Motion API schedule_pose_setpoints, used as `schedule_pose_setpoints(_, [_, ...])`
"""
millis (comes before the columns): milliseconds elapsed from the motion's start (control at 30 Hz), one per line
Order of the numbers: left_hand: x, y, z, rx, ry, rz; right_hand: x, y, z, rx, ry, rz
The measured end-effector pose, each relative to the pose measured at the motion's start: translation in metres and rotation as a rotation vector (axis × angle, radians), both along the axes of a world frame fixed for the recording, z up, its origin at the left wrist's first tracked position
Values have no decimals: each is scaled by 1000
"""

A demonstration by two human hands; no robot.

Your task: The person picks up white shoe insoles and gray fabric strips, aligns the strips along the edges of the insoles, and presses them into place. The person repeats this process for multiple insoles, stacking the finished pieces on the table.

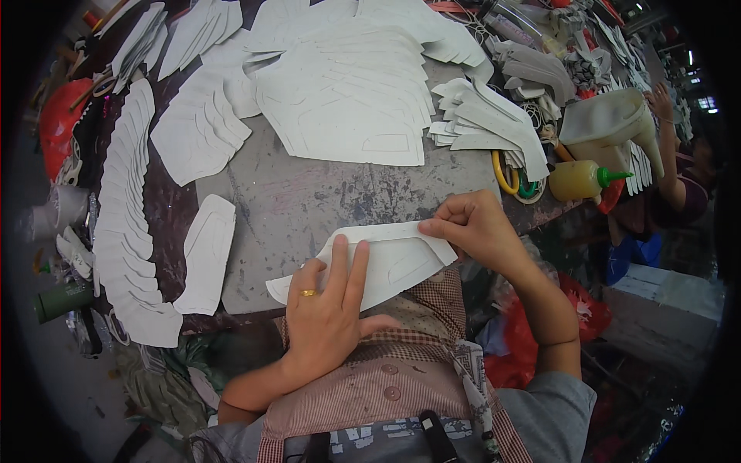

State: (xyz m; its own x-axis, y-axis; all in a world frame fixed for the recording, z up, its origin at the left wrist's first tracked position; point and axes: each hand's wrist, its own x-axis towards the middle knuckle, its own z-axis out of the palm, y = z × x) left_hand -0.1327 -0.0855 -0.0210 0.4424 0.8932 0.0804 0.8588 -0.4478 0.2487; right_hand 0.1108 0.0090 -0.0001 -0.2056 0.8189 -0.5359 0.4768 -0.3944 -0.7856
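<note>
At the table's near edge lies a white cut panel (397,270) with pencil lines drawn on it. A narrow curved white strip (378,231) runs along its far edge, lying over it. My left hand (328,305), a ring on one finger, presses its outstretched fingers flat on the strip and panel. Thumb and bent fingers of my right hand (471,228) pinch the strip near its right end; what lies under those fingertips is hidden. Left of the panel, a separate white piece (207,255) rests on the tabletop.
Fanned white panels (347,100) cover the far side of the stained grey table (309,201). A long overlapping row of white pieces (127,201) curves down the left. Curved strips (494,116), a yellow bottle with a green nozzle (579,179) and a plastic container (606,119) stand right.
</note>
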Motion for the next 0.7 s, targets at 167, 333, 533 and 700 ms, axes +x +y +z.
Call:
schedule_pose_setpoints(167, [9,6,10,23,120,15,-4,-4,1,103,-65,50])
schedule_pose_setpoints(333, [30,17,13,-27,-37,-127,-2,-8,-8,433,-208,221])
schedule_pose_setpoints(533, [34,16,-24,-41,-234,-279,25,-33,5,-45,255,-177])
schedule_pose_setpoints(700, [41,15,-24,-26,-215,-250,26,-45,-3,14,216,-158])
